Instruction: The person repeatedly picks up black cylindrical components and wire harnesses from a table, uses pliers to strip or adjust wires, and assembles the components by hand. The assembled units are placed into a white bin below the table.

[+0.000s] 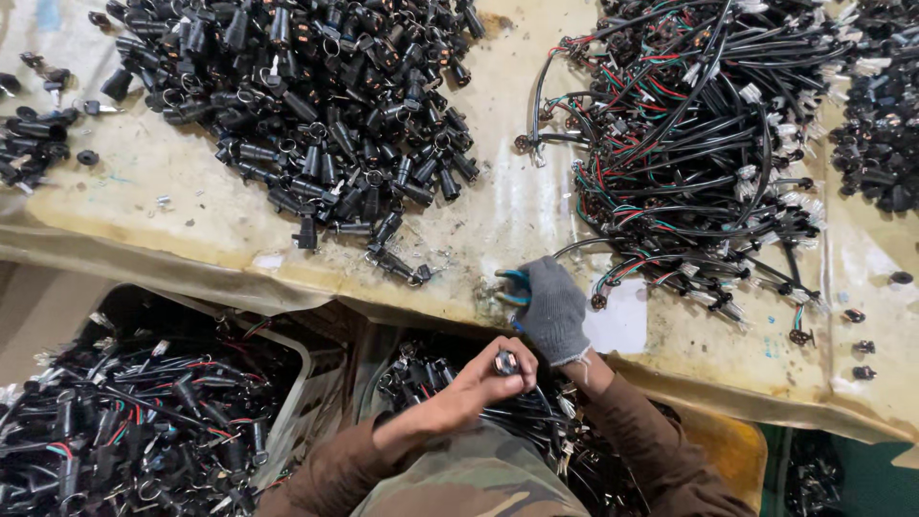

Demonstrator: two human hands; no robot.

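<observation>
My left hand is bare and closed around a small black cylindrical part with a metal end, held over my lap just below the table's front edge. My right hand wears a grey knit glove and rests on the table edge, gripping a blue-handled tool whose tip I cannot make out. A black lead runs from beside the gloved hand toward the bundle of wired parts.
A big heap of black cylindrical parts covers the worn table at upper left. Tangled black cables with red and green wires lie at upper right. A crate of wired parts sits lower left; more lie in my lap.
</observation>
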